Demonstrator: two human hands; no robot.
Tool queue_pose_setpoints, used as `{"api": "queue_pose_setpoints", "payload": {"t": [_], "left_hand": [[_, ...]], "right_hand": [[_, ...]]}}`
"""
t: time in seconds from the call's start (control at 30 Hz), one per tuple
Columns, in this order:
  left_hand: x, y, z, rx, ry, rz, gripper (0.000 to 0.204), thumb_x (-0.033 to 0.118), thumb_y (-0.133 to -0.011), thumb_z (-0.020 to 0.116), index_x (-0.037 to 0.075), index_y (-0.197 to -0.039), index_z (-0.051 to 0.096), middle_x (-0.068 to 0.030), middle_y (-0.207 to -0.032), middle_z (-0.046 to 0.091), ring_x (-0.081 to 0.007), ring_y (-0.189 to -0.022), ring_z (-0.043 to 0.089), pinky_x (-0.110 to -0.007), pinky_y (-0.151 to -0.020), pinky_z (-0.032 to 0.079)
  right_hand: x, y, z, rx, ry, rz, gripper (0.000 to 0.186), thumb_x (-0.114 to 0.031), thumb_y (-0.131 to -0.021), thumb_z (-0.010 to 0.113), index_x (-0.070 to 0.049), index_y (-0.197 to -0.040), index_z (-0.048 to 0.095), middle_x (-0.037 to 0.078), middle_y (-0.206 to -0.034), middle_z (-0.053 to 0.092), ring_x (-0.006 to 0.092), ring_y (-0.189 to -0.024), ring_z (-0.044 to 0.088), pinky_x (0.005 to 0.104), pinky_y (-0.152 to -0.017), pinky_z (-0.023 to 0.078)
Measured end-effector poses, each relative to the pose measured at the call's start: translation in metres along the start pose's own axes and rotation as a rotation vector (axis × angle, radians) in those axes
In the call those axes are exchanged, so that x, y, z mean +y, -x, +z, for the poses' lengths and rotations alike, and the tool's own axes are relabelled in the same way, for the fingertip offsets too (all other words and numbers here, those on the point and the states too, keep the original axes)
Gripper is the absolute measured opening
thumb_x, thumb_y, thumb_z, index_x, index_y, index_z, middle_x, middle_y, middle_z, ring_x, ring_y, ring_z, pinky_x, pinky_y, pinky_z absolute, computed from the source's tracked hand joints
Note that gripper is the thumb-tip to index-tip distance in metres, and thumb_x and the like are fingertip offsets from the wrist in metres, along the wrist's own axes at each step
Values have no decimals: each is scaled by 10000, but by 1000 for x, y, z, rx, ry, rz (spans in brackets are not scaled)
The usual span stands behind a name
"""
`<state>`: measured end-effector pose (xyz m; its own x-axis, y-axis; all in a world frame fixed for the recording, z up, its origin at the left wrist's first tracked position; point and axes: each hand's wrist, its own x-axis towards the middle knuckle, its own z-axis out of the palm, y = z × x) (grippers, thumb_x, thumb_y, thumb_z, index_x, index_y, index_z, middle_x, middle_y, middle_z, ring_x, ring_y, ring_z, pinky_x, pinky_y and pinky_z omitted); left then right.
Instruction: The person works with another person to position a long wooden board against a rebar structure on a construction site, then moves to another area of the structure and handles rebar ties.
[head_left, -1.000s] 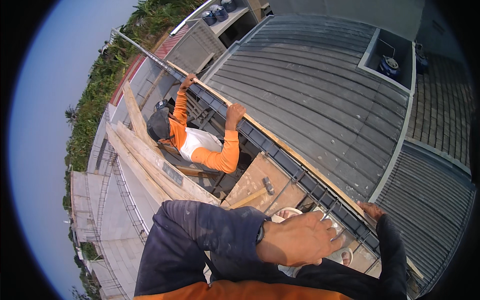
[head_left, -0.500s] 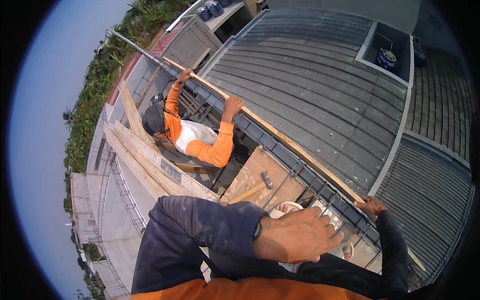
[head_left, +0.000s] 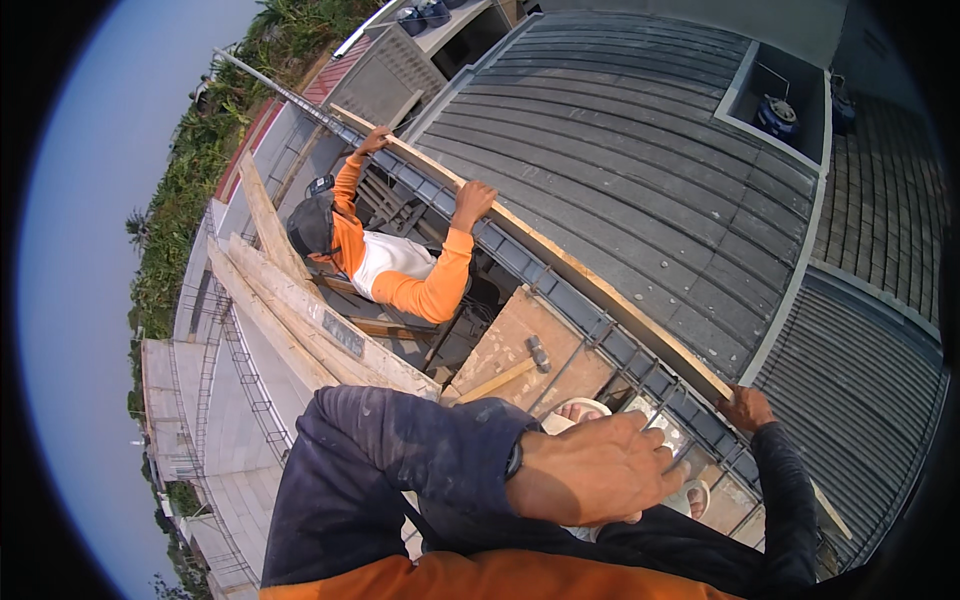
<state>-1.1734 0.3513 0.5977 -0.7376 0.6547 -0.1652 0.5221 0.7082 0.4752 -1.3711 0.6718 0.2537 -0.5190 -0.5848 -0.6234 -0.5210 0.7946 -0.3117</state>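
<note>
The right hand (head_left: 745,408) closes its grip on the near end of a long wooden plank (head_left: 560,262) lying along the edge of a grey ribbed roof (head_left: 640,170); the left hand (head_left: 600,470) rests loosely open, holding nothing. Farther along, a co-worker in an orange shirt (head_left: 400,275) grasps the same plank with both hands, above a hammer (head_left: 520,365) on a plywood board (head_left: 530,350).

Site: outdoor rooftop construction site, high above ground. Evidence: grey corrugated metal roofing (head_left: 640,150) at 12 to 3 o'clock; steel rebar framework (head_left: 620,345); stacked timber planks (head_left: 300,310) at 9 o'clock; hammer (head_left: 538,352) on plywood board (head_left: 520,340).
</note>
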Motion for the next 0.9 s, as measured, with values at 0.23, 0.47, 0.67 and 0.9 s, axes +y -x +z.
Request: {"api": "queue_pose_setpoints", "payload": {"t": [0.23,0.47,0.67,0.9], "left_hand": [[-4,17,7,10,1,-10,509,296,-923,636,-18,-1317,557,-106,-933,641,-241,-907,649,-381,-815,477],[-3,-8,-13,-48,-59,14,573,351,-916,666,-2,-1354,556,-69,-923,642,-228,-888,640,-355,-811,484],[-51,-40,-12,-199,142,-101,654,288,-828,786,46,-1395,571,-122,-1015,672,-329,-968,640,-430,-877,491],[-246,-118,154,-55,-217,-185,659,240,-883,721,65,-1471,481,-199,-1413,555,-360,-1325,501,-454,-1098,415]], "right_hand": [[-20,-1,3,10,28,3,516,-391,-911,656,-68,-1312,639,278,-1004,715,428,-952,697,490,-871,541],[-4,11,-9,119,-64,-18,459,-343,-920,623,-80,-1295,646,249,-980,725,407,-903,711,487,-817,558],[6,-31,25,0,-51,-24,455,-201,-882,592,-122,-1328,632,215,-1052,733,395,-982,707,485,-876,554],[13,-3,41,26,22,48,373,-204,-896,570,-55,-1228,654,208,-1004,740,380,-938,726,467,-814,571]]}}
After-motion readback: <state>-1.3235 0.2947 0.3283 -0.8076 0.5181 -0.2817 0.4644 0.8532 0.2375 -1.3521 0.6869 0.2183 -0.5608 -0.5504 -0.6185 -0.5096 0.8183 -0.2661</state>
